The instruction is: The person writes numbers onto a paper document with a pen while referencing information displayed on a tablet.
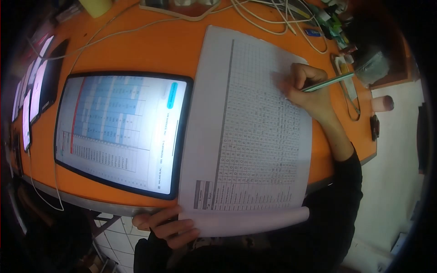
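Observation:
A stack of printed table sheets lies on the orange table, its near edge curling over the table's edge. Closed around a light green pen, my right hand rests on the upper right of the top sheet; the writing tip is hidden by the fingers. Handwritten figures fill many cells of the grid, while the far columns look blank. My left hand grips the curled lower left corner of the paper, fingers bent over it. Left of the sheets, a tablet shows a spreadsheet with blue cells.
Several phones with lit screens stand at the far left. White cables loop across the back of the orange table. A yellow cup is at the back left. A clear plastic bag sits at the right.

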